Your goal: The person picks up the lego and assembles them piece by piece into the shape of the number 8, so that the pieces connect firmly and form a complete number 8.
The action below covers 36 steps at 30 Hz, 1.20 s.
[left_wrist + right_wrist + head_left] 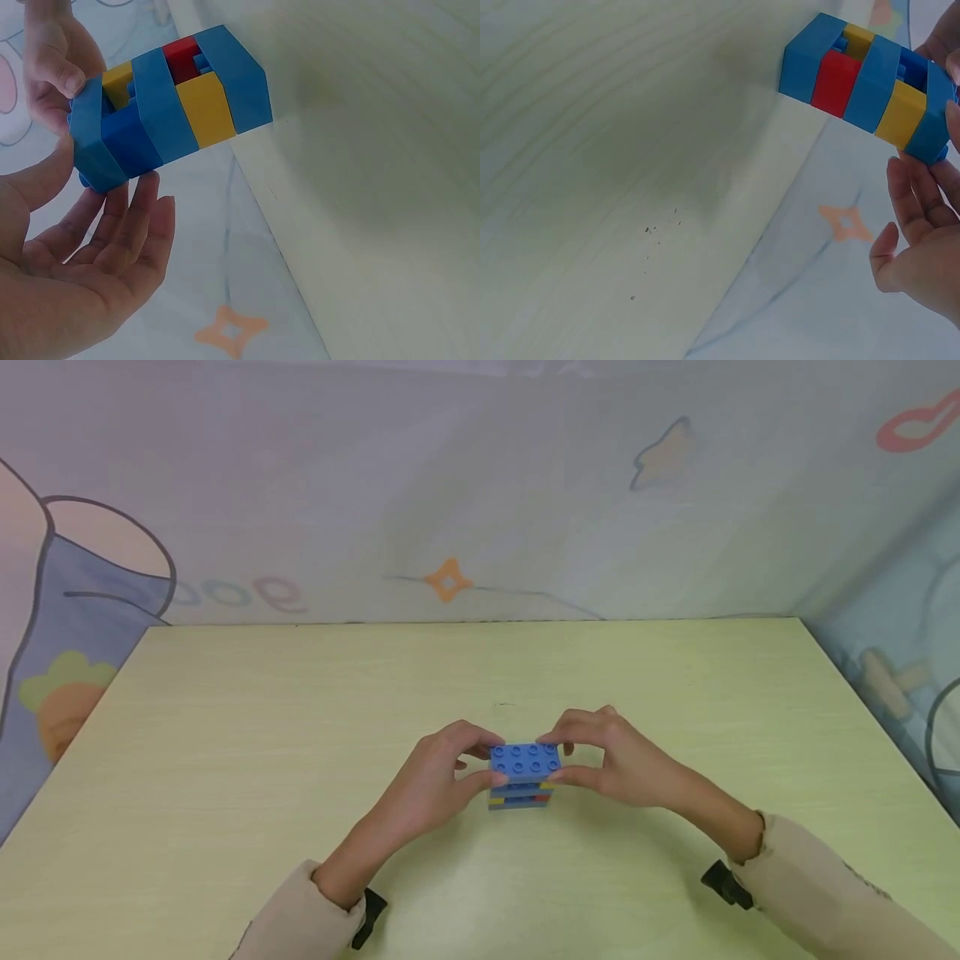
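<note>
A tower of toy building bricks (517,804) stands upright on the table in the head view. Its full-width blue layers alternate with layers of smaller yellow, red and blue bricks, with gaps between these. On top is a blue brick (525,762) with two rows of studs. My left hand (442,777) pinches this top brick at its left end, thumb in front and fingers behind. At its right end, my right hand (630,760) pinches it the same way. Both wrist views show the tower's sides, including a yellow brick (206,111) and a red brick (835,82).
The pale wooden table (300,693) spreads around the tower. Behind it hangs a printed cloth backdrop (375,485) with cartoon shapes, which continues down the right side. Small dark specks (648,229) mark the tabletop in the right wrist view.
</note>
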Each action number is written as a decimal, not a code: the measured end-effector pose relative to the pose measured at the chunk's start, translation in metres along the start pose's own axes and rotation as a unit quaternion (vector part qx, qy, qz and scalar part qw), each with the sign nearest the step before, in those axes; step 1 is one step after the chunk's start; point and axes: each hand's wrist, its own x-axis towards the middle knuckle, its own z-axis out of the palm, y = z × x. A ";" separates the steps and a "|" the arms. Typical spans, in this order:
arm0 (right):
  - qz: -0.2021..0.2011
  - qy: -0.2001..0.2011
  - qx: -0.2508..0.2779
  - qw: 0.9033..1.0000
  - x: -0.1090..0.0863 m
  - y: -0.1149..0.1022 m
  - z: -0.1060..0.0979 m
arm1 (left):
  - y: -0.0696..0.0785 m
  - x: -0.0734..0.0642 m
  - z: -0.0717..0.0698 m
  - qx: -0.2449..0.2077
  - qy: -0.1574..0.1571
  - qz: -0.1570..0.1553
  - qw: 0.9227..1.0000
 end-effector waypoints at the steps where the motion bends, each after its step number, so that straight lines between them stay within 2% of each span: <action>1: 0.011 -0.006 0.011 1.000 0.000 0.001 -0.001 | 0.000 0.000 0.000 0.001 0.000 -0.001 1.000; 9: 0.045 -0.026 0.060 0.997 0.002 0.003 -0.002 | 0.000 0.000 0.001 0.003 -0.002 -0.007 1.000; 21: 0.073 -0.023 0.076 0.994 -0.003 0.001 0.001 | 0.001 0.000 0.002 -0.003 -0.003 -0.017 1.000; 27: 0.085 -0.008 0.072 0.994 -0.006 0.001 0.003 | -0.005 0.001 0.003 0.002 0.010 -0.005 1.000; 29: 0.100 0.003 0.071 0.992 -0.005 0.002 0.005 | -0.006 0.004 0.004 0.003 0.020 -0.007 1.000; 32: 0.143 0.028 0.083 0.986 -0.001 0.005 0.006 | -0.008 0.010 0.005 -0.006 0.032 -0.026 0.999; 36: 0.219 0.053 0.112 0.968 0.004 0.007 0.007 | -0.010 0.018 0.006 -0.023 0.022 -0.059 0.998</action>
